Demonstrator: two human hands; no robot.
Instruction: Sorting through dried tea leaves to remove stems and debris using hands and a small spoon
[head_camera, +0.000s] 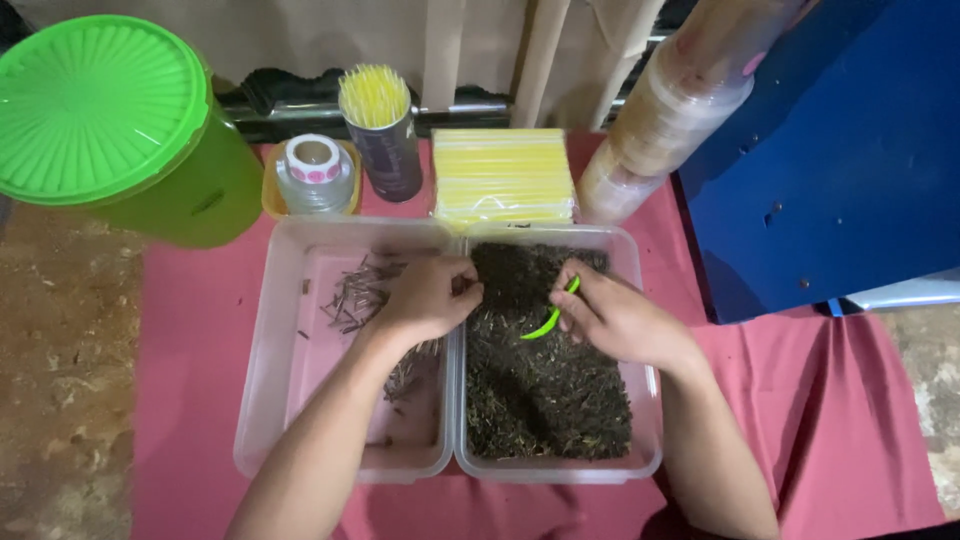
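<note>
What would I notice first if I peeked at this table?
Probably the big bright green container with its ribbed lid at the top left corner. Next, the two clear tubs in the middle: the right tub is full of dark dried bits, and the left tub holds only a few thin sticks. The right hand holds a small green tool over the dark pile, while the left hand rests where the tubs meet.
</note>
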